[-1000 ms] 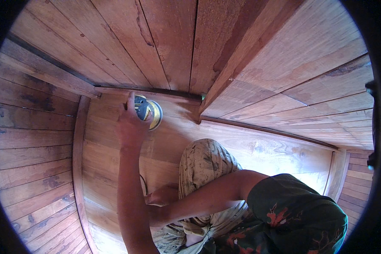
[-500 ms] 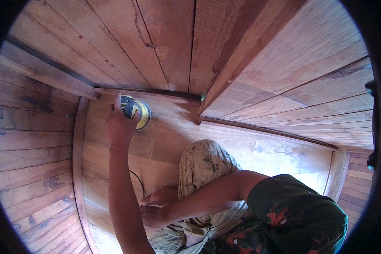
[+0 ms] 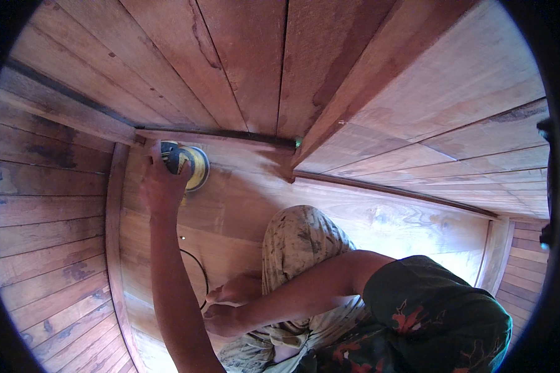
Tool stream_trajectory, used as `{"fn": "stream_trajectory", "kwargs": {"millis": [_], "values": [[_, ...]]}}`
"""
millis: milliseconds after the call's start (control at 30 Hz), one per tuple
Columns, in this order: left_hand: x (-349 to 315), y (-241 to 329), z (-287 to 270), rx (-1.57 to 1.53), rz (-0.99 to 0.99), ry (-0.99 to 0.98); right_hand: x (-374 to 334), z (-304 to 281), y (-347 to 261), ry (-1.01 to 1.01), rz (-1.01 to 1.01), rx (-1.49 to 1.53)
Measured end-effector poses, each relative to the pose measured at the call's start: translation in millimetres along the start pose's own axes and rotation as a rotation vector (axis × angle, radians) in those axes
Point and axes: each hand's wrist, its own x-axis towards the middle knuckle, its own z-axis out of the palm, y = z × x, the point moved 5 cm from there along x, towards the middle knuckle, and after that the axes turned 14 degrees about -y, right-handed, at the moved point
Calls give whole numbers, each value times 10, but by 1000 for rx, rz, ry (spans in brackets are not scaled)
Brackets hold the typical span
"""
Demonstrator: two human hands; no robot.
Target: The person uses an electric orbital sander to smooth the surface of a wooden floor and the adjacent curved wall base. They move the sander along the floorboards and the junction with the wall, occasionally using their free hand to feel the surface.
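My left hand [image 3: 163, 186] is wrapped round a yellow and black electric sander [image 3: 183, 166] with a round pad. The sander is on the wooden panel [image 3: 230, 205] in front of me, close to the corner at the far left. From near it a dark power cord [image 3: 203, 270] curves down toward my right hand [image 3: 223, 319]. That hand is curled low beside my bare foot [image 3: 236, 290], and the cord runs in at its fingers. The fingertips are partly hidden.
Plank walls rise on the left [image 3: 50, 211], ahead [image 3: 249, 68] and to the right [image 3: 435, 124]. A wooden beam [image 3: 348, 93] slants down to the panel's far edge. My bent knee [image 3: 305, 239] in stained trousers takes up the middle.
My left hand and the sander have shifted a little to the left. More of the cord shows in a wider curve. My right hand has barely moved.
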Motion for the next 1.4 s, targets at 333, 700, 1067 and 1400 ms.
{"fn": "stream_trajectory", "kwargs": {"millis": [333, 700, 1067, 1400], "values": [[-145, 337, 168, -54, 134, 3, -469, -586, -129, 4, -374, 2329], [-576, 750, 146, -19, 163, -122, -327, -649, -336, 233, -618, 1950], [-1037, 476, 199, -53, 196, -170, -499, -1119, -588, 84, -55, 435], [-1430, 137, 175, -83, 185, -173, -722, -1655, -908, -373, 77, -199]]}}
